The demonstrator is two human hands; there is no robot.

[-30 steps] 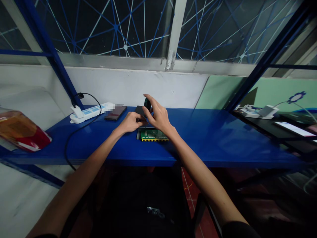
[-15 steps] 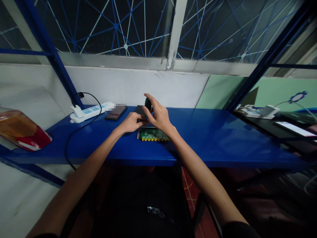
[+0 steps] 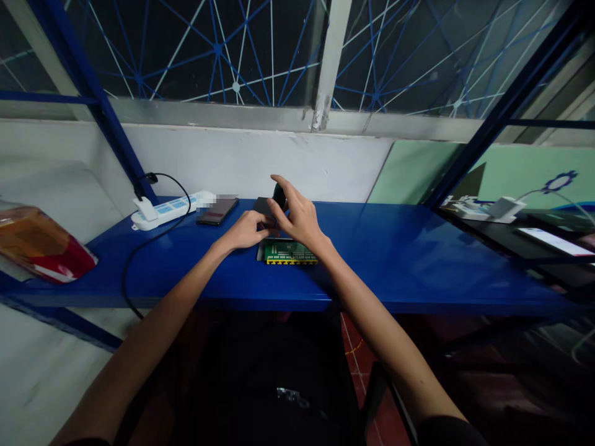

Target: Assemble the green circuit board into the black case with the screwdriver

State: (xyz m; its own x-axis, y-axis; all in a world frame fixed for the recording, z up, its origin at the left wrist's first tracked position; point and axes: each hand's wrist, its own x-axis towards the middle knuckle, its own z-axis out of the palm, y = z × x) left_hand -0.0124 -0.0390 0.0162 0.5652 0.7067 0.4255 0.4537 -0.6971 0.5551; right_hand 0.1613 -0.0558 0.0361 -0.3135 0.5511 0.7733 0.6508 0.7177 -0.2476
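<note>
On blue shelf (image 3: 395, 260): green circuit board (image 3: 288, 253), screwdriver (image 3: 277, 197) upright

A glossy blue tabletop (image 3: 395, 260) carries a green circuit board (image 3: 289, 253) near the middle of its front edge. Toward the back-left corner lie a white power strip (image 3: 170, 209) and, just beside it, a dark phone (image 3: 217, 211). A black cable (image 3: 139, 248) trails off the front-left edge.

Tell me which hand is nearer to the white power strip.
The left hand. It rests at the circuit board's left end, on the side toward the power strip. The right hand grips a screwdriver over the board, farther away.
</note>
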